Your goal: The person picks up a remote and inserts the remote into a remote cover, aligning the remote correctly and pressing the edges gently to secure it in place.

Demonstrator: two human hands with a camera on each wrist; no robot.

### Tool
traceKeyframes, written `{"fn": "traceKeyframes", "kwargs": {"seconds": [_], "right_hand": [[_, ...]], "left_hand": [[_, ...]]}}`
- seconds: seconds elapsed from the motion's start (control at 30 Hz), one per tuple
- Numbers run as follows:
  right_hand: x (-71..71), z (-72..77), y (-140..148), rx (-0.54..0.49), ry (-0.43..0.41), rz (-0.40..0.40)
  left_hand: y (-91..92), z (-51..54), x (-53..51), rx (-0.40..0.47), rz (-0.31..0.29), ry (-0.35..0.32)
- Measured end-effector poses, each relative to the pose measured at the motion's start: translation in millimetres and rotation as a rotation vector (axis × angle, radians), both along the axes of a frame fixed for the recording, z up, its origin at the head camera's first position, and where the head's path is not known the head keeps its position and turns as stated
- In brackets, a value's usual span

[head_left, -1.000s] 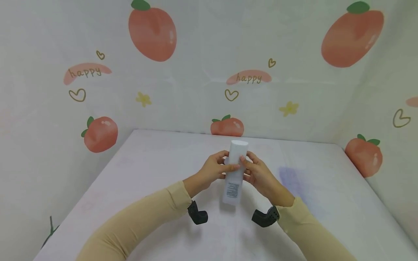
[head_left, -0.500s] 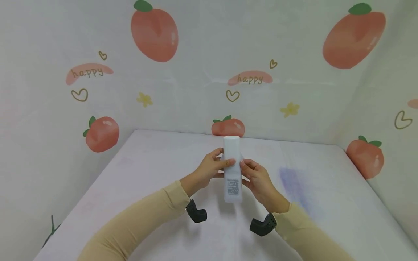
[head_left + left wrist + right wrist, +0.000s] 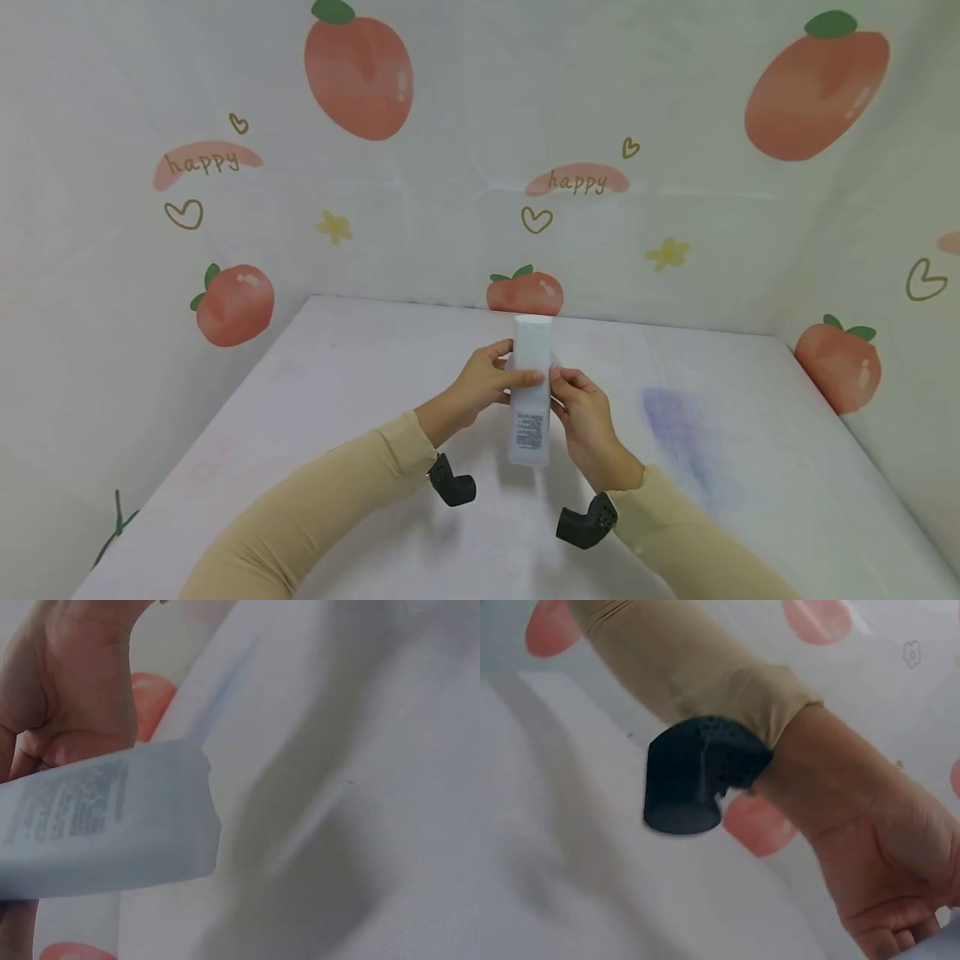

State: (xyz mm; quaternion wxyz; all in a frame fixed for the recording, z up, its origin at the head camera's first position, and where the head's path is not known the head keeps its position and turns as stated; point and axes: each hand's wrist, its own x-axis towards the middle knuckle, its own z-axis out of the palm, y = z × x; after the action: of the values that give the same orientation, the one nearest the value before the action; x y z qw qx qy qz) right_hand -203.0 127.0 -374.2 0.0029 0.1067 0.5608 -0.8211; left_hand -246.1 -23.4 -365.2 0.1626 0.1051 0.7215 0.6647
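A tall white bottle [image 3: 531, 354] with a flat oval top and grey print low on its front is held up over the table, nearly upright. My left hand [image 3: 474, 385] grips its left side, thumb across the front and the other fingers mostly hidden behind. At the right edge, my right hand [image 3: 587, 417] holds the bottle between thumb and curled fingers. Something pale shows just behind that edge, too hidden to name. The left wrist view has the bottle's lower end [image 3: 157, 817] close up, with the right hand [image 3: 82, 682] beyond. My left hand [image 3: 885, 847] appears in the right wrist view.
The white table [image 3: 397, 358] bears a purple smudge [image 3: 678, 433] at the right. Behind it hangs a white cloth [image 3: 450, 100] printed with peaches and hearts. Black wrist cameras [image 3: 452, 483] sit below both wrists.
The bottle has shifted slightly left and straightened from its tilt. My right hand's thumb has slid from the bottle's front to its right edge, and the right forearm has moved left and lower.
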Motion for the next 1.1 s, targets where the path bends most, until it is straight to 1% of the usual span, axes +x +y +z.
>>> {"fn": "traceKeyframes", "kwargs": {"seconds": [0.13, 0.2, 0.3, 0.37, 0.43, 0.5, 0.63, 0.8, 0.97, 1.1], "right_hand": [[-5.0, 2.3, -2.1, -0.012, -0.021, -0.036], [-9.0, 4.5, -2.1, -0.012, -0.016, -0.036], [-16.1, 7.4, -1.0, -0.04, -0.015, -0.041], [-19.8, 8.7, 0.0, -0.064, -0.018, -0.047], [-23.1, 8.9, 1.2, -0.068, -0.017, -0.057], [-25.2, 8.8, 2.2, -0.059, -0.015, -0.066], [-29.2, 8.7, 4.3, -0.017, -0.011, -0.074], [-37.1, 12.2, 5.1, 0.058, -0.053, -0.08], [-43.7, 12.1, 8.1, 0.135, -0.103, -0.072], [-42.8, 8.0, 10.5, 0.175, -0.126, -0.048]], "left_hand": [[2.4, 0.8, -0.2, -0.001, 0.004, 0.034], [4.0, 2.3, 0.3, 0.005, 0.008, 0.057], [5.8, 5.9, 1.6, 0.003, 0.012, 0.094], [6.4, 8.5, 2.1, -0.008, 0.012, 0.1], [6.5, 10.5, 2.0, -0.028, 0.009, 0.086], [6.5, 12.0, 1.6, -0.048, 0.003, 0.053], [6.8, 11.2, 0.6, -0.075, -0.015, -0.01], [7.9, 9.7, 1.7, -0.078, -0.03, -0.038], [10.7, 4.0, 2.9, -0.082, -0.033, -0.074], [11.5, -1.7, 5.8, -0.094, -0.029, -0.122]]}}
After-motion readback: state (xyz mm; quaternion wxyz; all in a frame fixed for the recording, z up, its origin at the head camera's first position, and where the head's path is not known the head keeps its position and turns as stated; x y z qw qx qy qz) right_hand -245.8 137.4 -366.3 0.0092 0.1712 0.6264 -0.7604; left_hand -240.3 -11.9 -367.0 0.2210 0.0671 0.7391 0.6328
